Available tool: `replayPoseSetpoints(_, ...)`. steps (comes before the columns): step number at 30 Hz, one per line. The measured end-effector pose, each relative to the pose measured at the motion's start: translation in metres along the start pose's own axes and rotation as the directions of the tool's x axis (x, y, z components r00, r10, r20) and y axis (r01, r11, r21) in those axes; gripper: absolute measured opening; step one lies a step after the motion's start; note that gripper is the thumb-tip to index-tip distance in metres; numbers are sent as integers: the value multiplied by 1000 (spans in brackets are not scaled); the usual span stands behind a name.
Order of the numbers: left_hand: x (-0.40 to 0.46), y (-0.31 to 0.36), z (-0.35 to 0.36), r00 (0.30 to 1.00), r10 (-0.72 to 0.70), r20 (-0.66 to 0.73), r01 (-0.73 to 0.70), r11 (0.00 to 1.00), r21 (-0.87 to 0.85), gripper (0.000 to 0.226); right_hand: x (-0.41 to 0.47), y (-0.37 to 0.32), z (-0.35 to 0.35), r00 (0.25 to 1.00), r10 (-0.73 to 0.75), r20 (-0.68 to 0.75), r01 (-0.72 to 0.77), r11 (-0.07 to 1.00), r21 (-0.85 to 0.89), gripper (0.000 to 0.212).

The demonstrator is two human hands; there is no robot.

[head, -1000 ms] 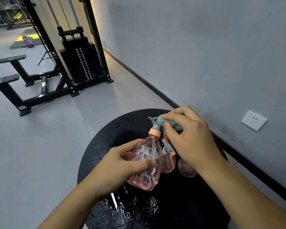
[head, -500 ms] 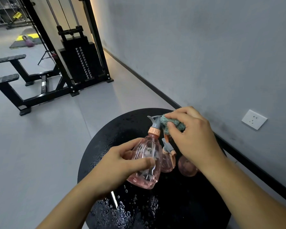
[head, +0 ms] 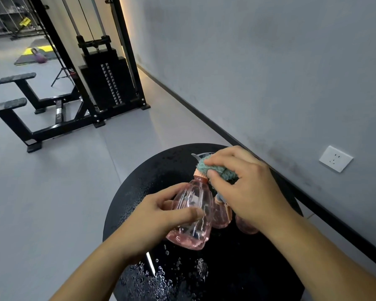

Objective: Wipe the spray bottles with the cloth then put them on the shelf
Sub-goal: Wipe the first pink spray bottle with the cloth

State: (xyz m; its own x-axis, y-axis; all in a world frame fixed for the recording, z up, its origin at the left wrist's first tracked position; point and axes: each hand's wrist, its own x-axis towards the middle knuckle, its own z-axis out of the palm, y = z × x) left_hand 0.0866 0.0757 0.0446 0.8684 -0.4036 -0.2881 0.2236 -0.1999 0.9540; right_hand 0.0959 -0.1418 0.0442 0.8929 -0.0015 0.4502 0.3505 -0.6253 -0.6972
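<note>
We've got our left hand (head: 161, 216) gripping the pink spray bottle (head: 191, 213) above the wet black table (head: 139, 187), right hand (head: 243, 185) pinching the cloth (head: 215, 169) on its nozzle. Slippery plastic could easily squirt out and topple the two bottles (head: 220, 216) behind.

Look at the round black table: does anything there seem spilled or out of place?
Yes. Water droplets lie scattered on the round black table, thickest near its front edge. That suggests a spill or spray, though its source is not shown.
</note>
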Motion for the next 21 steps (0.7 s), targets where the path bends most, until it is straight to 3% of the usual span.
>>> replayPoseSetpoints(5,0,-3,-2,1000,-12,-3,12,1000,-25,44,3,8,-1,996,83,16,-82,996,-30,20)
replayPoseSetpoints(11,2,-3,-1,1000,-17,-6,17,999,-40,42,-3,-3,2,998,29,50,-28,1000,-12,20)
replayPoseSetpoints(21,4,-8,-7,1000,5,19,-4,997,-81,45,4,10,-8,981,149,-124,-150,989,4,21)
